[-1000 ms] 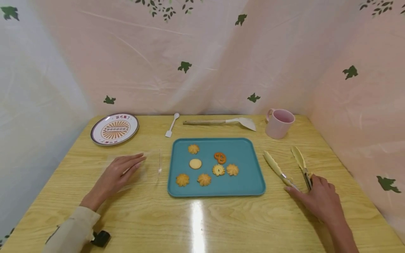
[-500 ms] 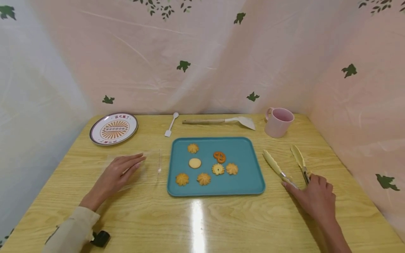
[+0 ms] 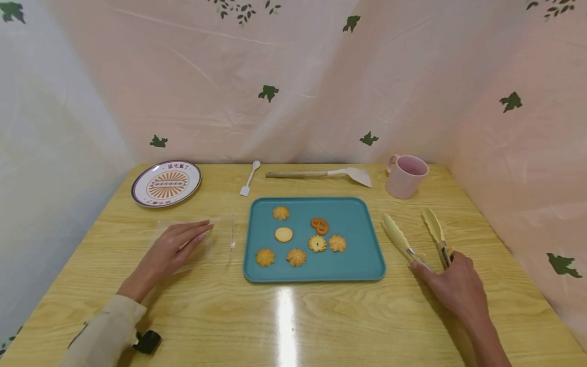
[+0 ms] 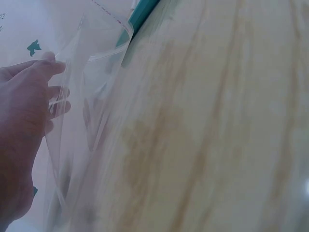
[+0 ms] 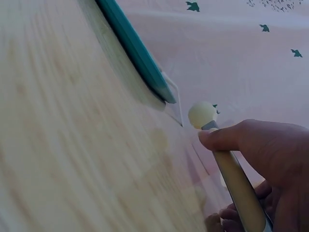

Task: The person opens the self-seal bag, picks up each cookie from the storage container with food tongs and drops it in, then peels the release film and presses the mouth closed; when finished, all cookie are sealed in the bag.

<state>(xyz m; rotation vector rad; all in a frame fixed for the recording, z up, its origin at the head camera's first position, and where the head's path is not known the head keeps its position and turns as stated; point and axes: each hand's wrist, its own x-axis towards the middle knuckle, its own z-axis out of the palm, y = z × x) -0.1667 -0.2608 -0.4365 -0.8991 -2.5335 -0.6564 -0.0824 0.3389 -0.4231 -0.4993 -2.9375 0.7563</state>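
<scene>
Beside the tray's left edge, my left hand (image 3: 169,248) lies at a clear plastic bag (image 3: 224,237), thumb and fingers around its film. In the left wrist view the film of the bag (image 4: 104,63) rises beside the fingertips, some seen through it. My right hand (image 3: 454,288) grips the tongs (image 3: 408,247), whose cream scalloped tips are spread apart, right of the tray. A teal tray (image 3: 355,265) bears several flower-shaped cookies (image 3: 296,257), a pale oval cookie (image 3: 284,234) and a brown pretzel (image 3: 319,226). The right wrist view has the thumb over the tongs (image 5: 236,179).
A patterned plate (image 3: 166,184) lies at the table's far left. Along the back are a small white spatula-ended spoon (image 3: 250,178), a wooden-handled turner (image 3: 300,174) and a pink mug (image 3: 406,177). A pink cloth (image 3: 302,122) hangs behind the wooden table (image 3: 229,316).
My right hand has shifted slightly on the tongs, its wrist moving a little left. My left hand, the bag and the cookies have kept their places; the head view drifts slightly.
</scene>
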